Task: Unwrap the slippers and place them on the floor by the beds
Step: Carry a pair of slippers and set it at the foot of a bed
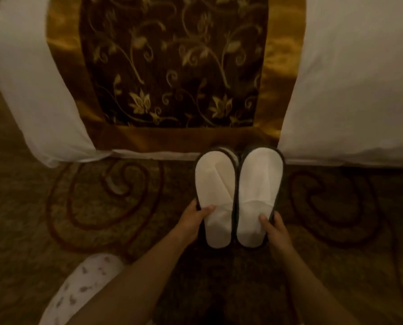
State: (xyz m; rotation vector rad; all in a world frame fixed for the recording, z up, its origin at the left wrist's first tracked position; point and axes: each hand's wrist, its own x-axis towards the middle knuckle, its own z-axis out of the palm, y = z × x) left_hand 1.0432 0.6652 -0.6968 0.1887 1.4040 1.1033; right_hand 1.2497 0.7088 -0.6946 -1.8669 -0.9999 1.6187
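Note:
Two white slippers with dark trim lie side by side, toes toward the bed. The left slipper [213, 184] has a creased upper; the right slipper [260, 181] sits tight against it. My left hand [193, 221] grips the left slipper's heel edge, thumb on top. My right hand [274, 227] grips the right slipper's heel edge the same way. Both slippers are bare, with no wrapper visible. Whether they rest on the carpet or hover just above it I cannot tell.
A bed with white sheets [350, 90] and a gold and brown floral runner [172, 66] fills the top of the view. Patterned swirl carpet [102, 195] spreads around the slippers. My knee in printed white fabric [85, 285] is at the lower left.

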